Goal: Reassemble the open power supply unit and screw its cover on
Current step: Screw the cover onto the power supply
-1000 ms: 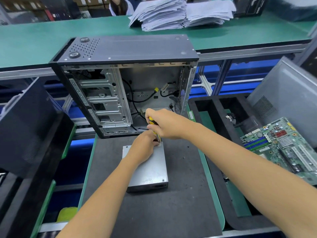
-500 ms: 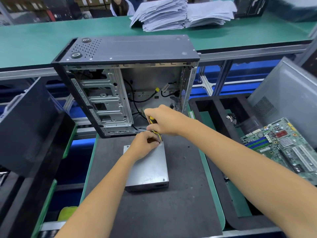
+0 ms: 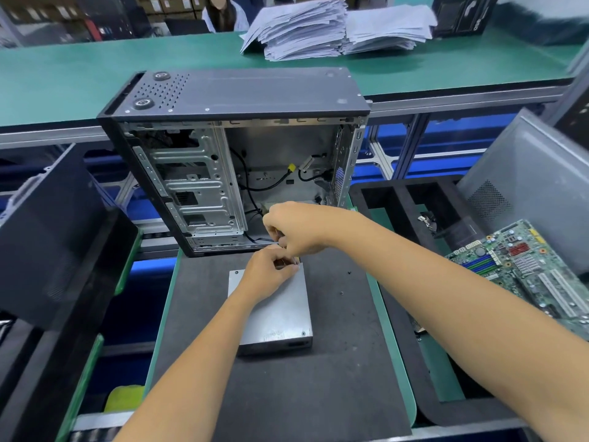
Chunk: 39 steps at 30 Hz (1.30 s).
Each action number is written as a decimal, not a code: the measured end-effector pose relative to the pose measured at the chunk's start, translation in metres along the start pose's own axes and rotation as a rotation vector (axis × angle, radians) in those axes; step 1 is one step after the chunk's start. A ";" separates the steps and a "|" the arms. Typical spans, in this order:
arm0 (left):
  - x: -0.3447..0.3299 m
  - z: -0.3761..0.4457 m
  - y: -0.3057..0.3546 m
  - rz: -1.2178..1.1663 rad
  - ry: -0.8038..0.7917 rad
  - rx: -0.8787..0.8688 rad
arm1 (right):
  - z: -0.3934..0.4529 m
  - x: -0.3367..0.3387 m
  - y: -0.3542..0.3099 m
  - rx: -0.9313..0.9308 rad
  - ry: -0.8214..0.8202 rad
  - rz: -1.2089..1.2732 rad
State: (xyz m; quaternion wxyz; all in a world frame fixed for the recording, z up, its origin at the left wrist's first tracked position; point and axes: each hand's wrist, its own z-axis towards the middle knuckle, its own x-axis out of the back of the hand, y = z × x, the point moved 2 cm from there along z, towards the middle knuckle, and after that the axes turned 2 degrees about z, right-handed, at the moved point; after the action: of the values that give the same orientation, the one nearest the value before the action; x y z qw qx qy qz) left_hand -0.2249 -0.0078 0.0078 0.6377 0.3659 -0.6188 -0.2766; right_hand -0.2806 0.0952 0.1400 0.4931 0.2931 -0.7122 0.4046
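The silver power supply unit (image 3: pixel 276 317) lies flat on the dark mat (image 3: pixel 280 378), its metal cover on top. My right hand (image 3: pixel 294 229) grips a yellow-and-black screwdriver, mostly hidden by the fingers, held upright over the unit's far right corner. My left hand (image 3: pixel 269 275) rests on the far end of the cover, its fingertips pinching at the screwdriver's tip; whether a screw is there is hidden.
An open black computer case (image 3: pixel 236 161) stands right behind the unit. A green motherboard (image 3: pixel 535 266) lies at the right beside a grey side panel (image 3: pixel 526 186) and a black foam tray (image 3: pixel 404 199). Small loose screws (image 3: pixel 341 293) lie on the mat's right part. A dark bin (image 3: pixel 47 237) stands left.
My right hand has turned on the screwdriver and shifted slightly back; the yellow handle is now mostly covered. The left hand stays at the tip.
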 end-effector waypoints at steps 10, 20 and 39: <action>-0.003 0.000 -0.002 0.011 0.027 -0.001 | 0.001 0.007 0.001 -0.180 -0.058 -0.127; -0.003 0.002 -0.003 0.033 0.045 -0.005 | -0.009 0.012 -0.002 -0.153 -0.051 -0.296; -0.004 0.001 -0.002 0.029 0.047 -0.022 | -0.004 0.006 -0.009 -0.171 0.101 -0.344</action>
State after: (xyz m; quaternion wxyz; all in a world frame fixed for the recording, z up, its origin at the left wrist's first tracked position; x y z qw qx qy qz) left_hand -0.2259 -0.0062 0.0040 0.6601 0.3559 -0.6059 -0.2655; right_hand -0.2732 0.0937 0.1493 0.6130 0.3469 -0.6579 0.2668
